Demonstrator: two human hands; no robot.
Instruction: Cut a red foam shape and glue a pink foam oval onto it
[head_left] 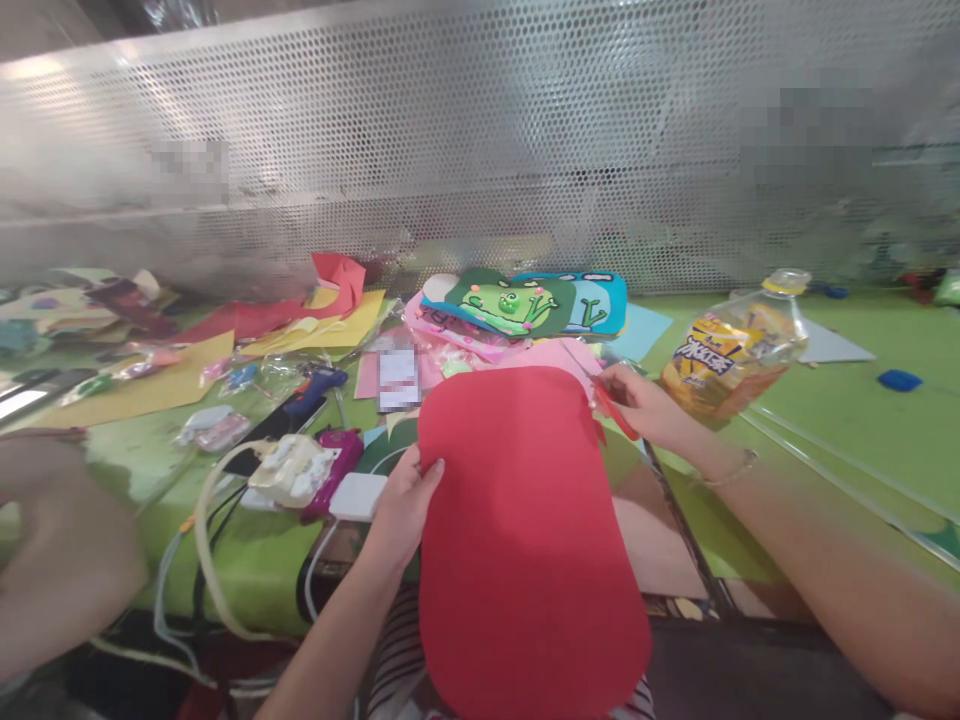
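A large red foam sheet with rounded corners is held up in front of me. My left hand pinches its left edge, thumb on top. My right hand is at the sheet's upper right corner, closed round red-handled scissors that meet the sheet's edge there.
Behind the sheet lie a green frog-face foam piece, pink and blue sheets, and yellow and red scraps on a green table. A drink bottle stands at the right. A white charger with cables sits left. Another person's arm shows at far left. A perforated metal screen backs the table.
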